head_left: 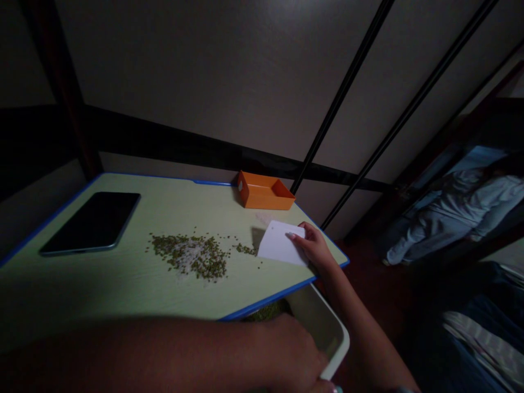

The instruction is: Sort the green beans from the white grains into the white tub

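Note:
My right hand (313, 245) grips a thin white card (282, 243) by its right side, thumb on top. The card stands tilted on the pale tabletop, its left edge beside a thin trail of small green grains (244, 249). Further left lies a larger heap of green grains mixed with white bits (190, 254). My left hand (292, 346) reaches across below the table edge, its fingers closed at the rim of a white plastic bin (341, 341); the fingertips are partly cut off by the frame. Greenish material (268, 312) shows inside the bin.
An orange open box (268, 204) stands at the table's back right, with a faint pale patch of grains before it. A dark tablet (94, 221) lies at the left. The table has a blue edge (270, 299). A person in grey clothes (446, 218) is at the far right.

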### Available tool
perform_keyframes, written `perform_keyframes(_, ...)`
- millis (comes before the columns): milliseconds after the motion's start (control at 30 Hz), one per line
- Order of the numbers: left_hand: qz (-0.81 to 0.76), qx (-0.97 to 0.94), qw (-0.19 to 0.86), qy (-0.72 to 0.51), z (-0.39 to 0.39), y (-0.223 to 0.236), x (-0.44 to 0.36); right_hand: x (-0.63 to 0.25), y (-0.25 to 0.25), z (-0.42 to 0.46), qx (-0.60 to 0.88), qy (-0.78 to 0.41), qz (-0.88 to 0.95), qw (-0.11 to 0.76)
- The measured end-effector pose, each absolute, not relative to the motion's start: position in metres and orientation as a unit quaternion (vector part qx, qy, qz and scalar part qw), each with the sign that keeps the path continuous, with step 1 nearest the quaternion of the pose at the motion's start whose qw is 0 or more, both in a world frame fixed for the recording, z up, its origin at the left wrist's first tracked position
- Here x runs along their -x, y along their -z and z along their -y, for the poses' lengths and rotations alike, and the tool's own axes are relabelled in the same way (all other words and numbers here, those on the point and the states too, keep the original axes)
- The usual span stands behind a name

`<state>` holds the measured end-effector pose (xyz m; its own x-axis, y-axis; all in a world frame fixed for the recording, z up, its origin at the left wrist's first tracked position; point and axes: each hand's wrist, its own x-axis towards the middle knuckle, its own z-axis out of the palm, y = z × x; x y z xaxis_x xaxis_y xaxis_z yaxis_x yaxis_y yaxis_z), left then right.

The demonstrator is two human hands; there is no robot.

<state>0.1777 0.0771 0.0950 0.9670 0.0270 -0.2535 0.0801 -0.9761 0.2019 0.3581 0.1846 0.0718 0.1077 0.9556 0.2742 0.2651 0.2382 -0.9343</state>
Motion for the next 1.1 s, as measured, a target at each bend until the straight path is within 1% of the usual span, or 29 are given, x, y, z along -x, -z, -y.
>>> perform_keyframes(300,-0.032,-0.990,0.104,0.088,-0.078,-0.088,-0.177,-0.354,-0.074,-0.185,0.536,-0.286,0.591,0.530)
perform_keyframes(667,-0.020,-0.988,0.096,0.123,-0.080,-0.087,-0.181,-0.351,-0.079,-0.180,0.533,-0.314,0.581,0.530)
perform_keyframes(800,-0.022,-0.990,0.090,0.105,-0.079,-0.089,-0.179,-0.354,-0.077,-0.180,0.518,-0.321,0.593,0.527)
perform_keyframes(967,-0.020,-0.993,0.091,0.074,-0.078,-0.087,-0.178,-0.356,-0.077,-0.181,0.518,-0.314,0.575,0.549)
perform_keyframes(1100,-0.002,-0.992,0.089,0.086,-0.082,-0.079,-0.181,-0.357,-0.076,-0.181,0.522,-0.321,0.567,0.550)
